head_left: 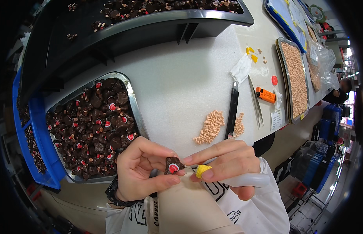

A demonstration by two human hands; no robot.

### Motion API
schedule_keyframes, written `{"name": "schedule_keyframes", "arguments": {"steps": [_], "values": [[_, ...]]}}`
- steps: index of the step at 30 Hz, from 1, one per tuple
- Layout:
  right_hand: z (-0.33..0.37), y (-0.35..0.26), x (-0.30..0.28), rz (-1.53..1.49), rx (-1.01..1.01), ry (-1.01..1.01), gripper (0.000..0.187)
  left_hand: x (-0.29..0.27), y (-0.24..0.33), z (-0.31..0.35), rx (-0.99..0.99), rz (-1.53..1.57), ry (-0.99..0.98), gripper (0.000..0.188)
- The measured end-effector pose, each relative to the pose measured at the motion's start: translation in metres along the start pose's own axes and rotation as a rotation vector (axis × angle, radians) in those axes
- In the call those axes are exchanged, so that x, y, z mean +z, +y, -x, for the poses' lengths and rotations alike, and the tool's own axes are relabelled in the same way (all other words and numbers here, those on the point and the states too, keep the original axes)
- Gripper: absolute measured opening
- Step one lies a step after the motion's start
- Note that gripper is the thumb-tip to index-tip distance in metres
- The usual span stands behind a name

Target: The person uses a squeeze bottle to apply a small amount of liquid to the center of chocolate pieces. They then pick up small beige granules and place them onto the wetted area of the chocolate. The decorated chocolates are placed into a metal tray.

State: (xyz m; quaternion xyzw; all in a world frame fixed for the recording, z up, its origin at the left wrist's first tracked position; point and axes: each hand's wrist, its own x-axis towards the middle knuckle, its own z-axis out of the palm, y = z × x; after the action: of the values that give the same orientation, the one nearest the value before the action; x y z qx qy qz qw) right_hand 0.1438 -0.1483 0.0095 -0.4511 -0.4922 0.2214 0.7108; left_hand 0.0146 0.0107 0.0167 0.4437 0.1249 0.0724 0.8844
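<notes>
Between the thumb and fingers of my left hand [144, 167] is a small dark brown molded figure piece [172, 165] with a round red and white patch. My right hand [232, 163], close on its right, grips a white squeeze bottle [247, 180] with a yellow tip piece [202, 171]. Its narrow end points toward the brown piece; I cannot tell whether they touch. My right index finger reaches to the piece's edge. Left of my left hand, a metal tray [131, 91] is heaped with similar brown pieces, several with red patches.
Small peach-colored parts [210, 126] lie piled beside a black-handled knife [232, 109]. Tweezers [254, 101], an orange lighter [265, 94] and a red cap [274, 80] are further right, before a tray of peach parts [294, 78]. A black tray [158, 33] spans the far side; blue bin [47, 156] at left.
</notes>
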Motion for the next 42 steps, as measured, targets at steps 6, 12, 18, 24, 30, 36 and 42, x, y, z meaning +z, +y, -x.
{"name": "schedule_keyframes", "arguments": {"steps": [6,12,18,24,30,36,42], "values": [[-0.0005,0.0006,-0.0006,0.013,-0.008,-0.014,0.057,-0.0003,0.0002,0.0003,0.003,-0.003,-0.012,0.037],[-0.0005,0.0016,-0.0019,0.01,-0.043,-0.02,0.057,0.0001,0.0003,0.0002,-0.002,-0.006,-0.007,0.037],[-0.0008,0.0018,-0.0017,0.021,-0.046,-0.013,0.057,0.0002,-0.0001,0.0001,-0.013,-0.002,-0.01,0.037],[-0.0019,0.002,-0.0032,0.029,-0.051,-0.039,0.058,0.001,0.0006,-0.0005,-0.017,0.019,-0.011,0.037],[-0.0001,0.003,-0.002,-0.008,-0.041,-0.012,0.061,0.0003,0.0003,-0.0001,-0.014,0.008,-0.017,0.037],[-0.0006,0.0022,-0.0023,0.003,-0.043,-0.025,0.062,0.0008,0.0011,-0.0006,-0.018,0.014,-0.015,0.036],[-0.0058,-0.0004,-0.0098,0.07,-0.134,-0.082,0.058,0.0008,-0.0006,-0.0011,0.032,0.015,-0.005,0.038]]}}
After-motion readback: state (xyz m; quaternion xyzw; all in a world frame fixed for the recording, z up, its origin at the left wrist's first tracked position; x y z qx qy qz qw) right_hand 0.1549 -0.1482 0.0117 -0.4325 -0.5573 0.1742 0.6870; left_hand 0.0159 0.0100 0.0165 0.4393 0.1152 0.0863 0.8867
